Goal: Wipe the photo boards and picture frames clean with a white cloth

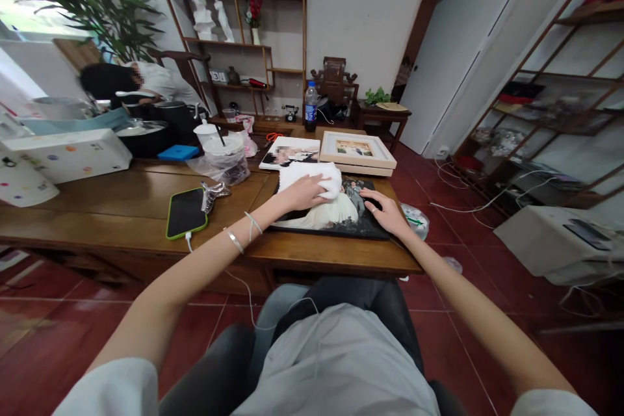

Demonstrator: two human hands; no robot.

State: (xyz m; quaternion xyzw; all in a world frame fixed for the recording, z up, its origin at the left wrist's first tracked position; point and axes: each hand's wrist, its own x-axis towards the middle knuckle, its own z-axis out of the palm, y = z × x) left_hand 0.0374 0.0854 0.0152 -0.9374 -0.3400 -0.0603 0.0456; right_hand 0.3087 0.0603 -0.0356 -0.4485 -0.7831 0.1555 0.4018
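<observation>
A large photo print (336, 216) with a white gown on a dark background lies flat near the front edge of the wooden table. On its upper left part is a folded white cloth (314, 171). My left hand (308, 191) grips this cloth and presses it down on the print. The fingers of my right hand (386, 211) are spread and touch the print's right side, holding nothing. Just behind the print are a smaller photo print (291, 152) and a pale framed photo (358, 148), which lies flat on another pale frame.
The wooden table (121, 198) carries a green-edged phone (186, 213) on a charging cable, a cup in a plastic bag (225, 155), a cola bottle (311, 107) and a white box (71, 154). Another person (163, 81) leans over at the far left. A clear plastic container (416, 221) stands beyond the right edge.
</observation>
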